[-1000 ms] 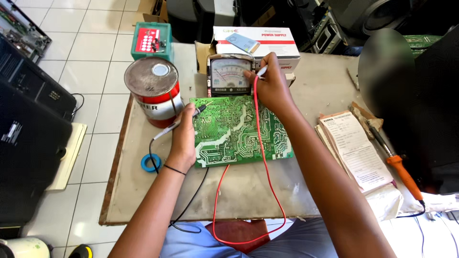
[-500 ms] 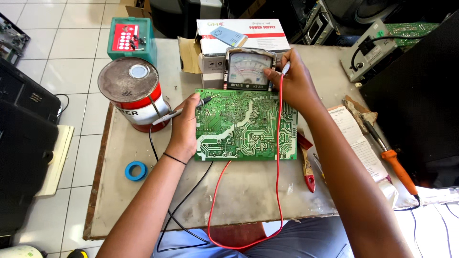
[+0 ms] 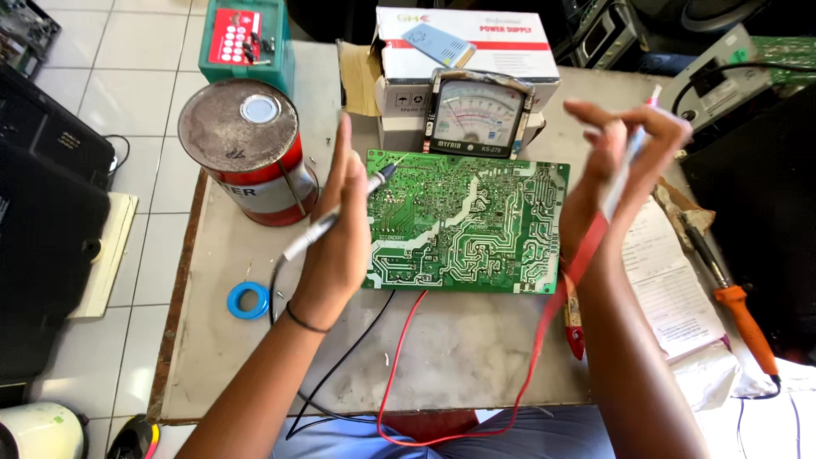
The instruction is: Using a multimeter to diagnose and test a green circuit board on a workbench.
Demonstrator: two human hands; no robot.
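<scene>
Green board (image 3: 467,223) btwn hands; meter (image 3: 476,126) behind, can (image 3: 245,157) left.

Both forearms were bare, with no sleeves in view. The left hand (image 3: 340,242) wore a thin black band at the wrist. The right hand (image 3: 625,157) wore nothing. Blue cloth covered the lap.
</scene>
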